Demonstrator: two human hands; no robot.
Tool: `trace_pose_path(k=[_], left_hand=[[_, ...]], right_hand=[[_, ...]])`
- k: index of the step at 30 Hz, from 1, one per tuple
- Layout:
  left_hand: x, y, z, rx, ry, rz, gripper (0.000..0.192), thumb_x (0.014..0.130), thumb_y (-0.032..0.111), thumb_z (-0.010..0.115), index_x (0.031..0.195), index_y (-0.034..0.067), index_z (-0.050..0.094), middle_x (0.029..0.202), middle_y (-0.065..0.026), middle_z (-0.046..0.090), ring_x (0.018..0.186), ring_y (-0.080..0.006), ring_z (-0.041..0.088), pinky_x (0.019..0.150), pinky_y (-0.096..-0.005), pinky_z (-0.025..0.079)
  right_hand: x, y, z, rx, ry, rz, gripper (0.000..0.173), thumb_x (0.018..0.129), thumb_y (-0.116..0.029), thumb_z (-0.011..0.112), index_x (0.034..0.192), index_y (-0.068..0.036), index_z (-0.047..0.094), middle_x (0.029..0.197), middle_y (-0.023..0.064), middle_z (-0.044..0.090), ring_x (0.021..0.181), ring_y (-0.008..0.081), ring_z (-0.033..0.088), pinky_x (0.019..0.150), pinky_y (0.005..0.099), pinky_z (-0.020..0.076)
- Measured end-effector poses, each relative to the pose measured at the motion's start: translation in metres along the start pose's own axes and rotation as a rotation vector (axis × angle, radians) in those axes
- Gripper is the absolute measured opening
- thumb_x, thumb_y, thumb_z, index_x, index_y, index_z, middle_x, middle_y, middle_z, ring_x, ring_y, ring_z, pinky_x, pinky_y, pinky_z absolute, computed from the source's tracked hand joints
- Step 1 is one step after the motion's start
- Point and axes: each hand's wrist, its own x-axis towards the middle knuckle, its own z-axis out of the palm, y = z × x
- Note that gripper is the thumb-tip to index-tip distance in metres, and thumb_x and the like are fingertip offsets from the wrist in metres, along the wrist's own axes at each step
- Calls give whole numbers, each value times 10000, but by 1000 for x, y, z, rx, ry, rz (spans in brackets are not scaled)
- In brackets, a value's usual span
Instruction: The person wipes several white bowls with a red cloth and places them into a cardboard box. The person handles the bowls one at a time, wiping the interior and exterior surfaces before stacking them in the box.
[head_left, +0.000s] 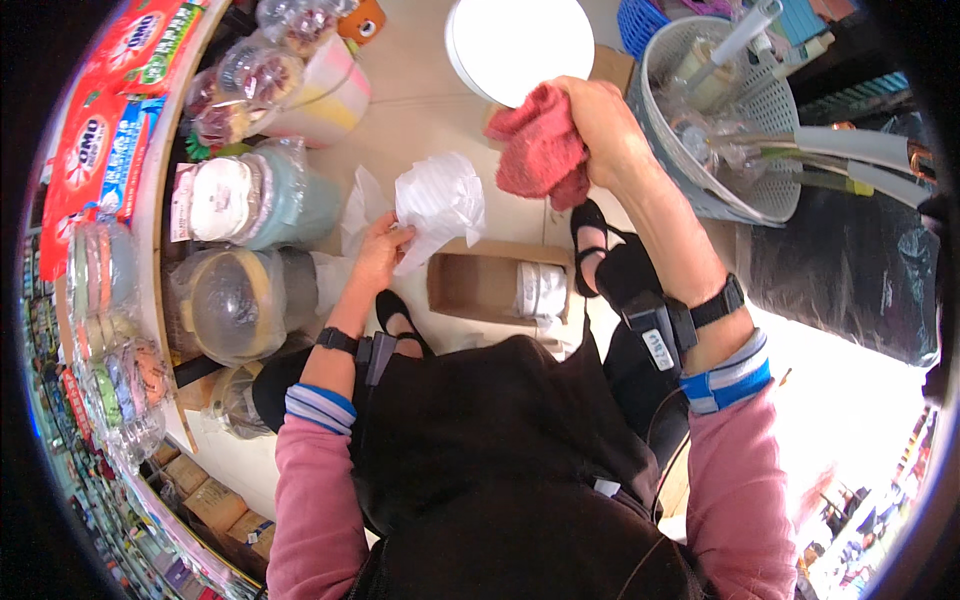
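Note:
My left hand (381, 253) pinches a bundle of thin white wrapping paper (439, 196) by its near edge. The paper has a rounded shape with loose, crumpled ends; whatever is inside it cannot be seen. A bunched red cloth (540, 154) hangs from my right hand (606, 131), whose fingers are partly hidden by it. Just beyond that hand is a round white surface (521, 46), overexposed, like the top of a bucket or stool. Between my feet lies an open cardboard box (472, 289), with a paper-wrapped stack (541, 291) at its right end.
Plastic-wrapped containers (289, 196), a clear-bagged pot (232, 304) and a striped bucket (337, 94) line the left shelf edge. Red OMO detergent bags (90, 161) sit above. A grey perforated basket (720, 120) on the right holds long-handled tools, and their handles stick out to the right.

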Motion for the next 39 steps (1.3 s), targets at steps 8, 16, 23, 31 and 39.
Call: trace_pose_path(k=[8,16,23,31,39], left_hand=[[5,-81,26,-395,-392,-253,316,825,11,566,1130,88,583,943,-44,644,825,-197,626,553,-324,539],[48,-188,7,594,1,-96,248,736,7,564,976,48,611,819,-135,655,728,-279,646,686,-391,527],[35,-196,32,1317,201,405,229,703,122,596,919,56,553,804,-197,617,677,-398,633,597,-473,521],[26,-227,88,1478,-231,263,281,676,231,644,899,68,595,873,-198,635,732,-385,638,634,-476,522],[22,-222,104,1246,-366,132,271,789,199,513,987,39,607,933,-217,637,911,-400,609,796,-465,499]], right_hand=[[-7,-3,0,-11,-10,33,200,863,-173,555,876,18,612,795,52,609,660,142,570,627,310,489],[-3,1,1,-10,27,55,193,879,-172,544,911,-3,631,814,43,622,705,139,592,657,298,493],[1,5,4,-37,28,36,198,903,-168,509,912,-7,625,830,35,618,720,129,592,665,289,495],[2,10,3,-134,12,30,229,922,-178,489,962,1,627,852,40,620,743,139,599,698,288,505],[-1,9,-2,-126,25,44,243,923,-186,499,1004,9,619,902,57,635,794,142,619,734,290,516]])
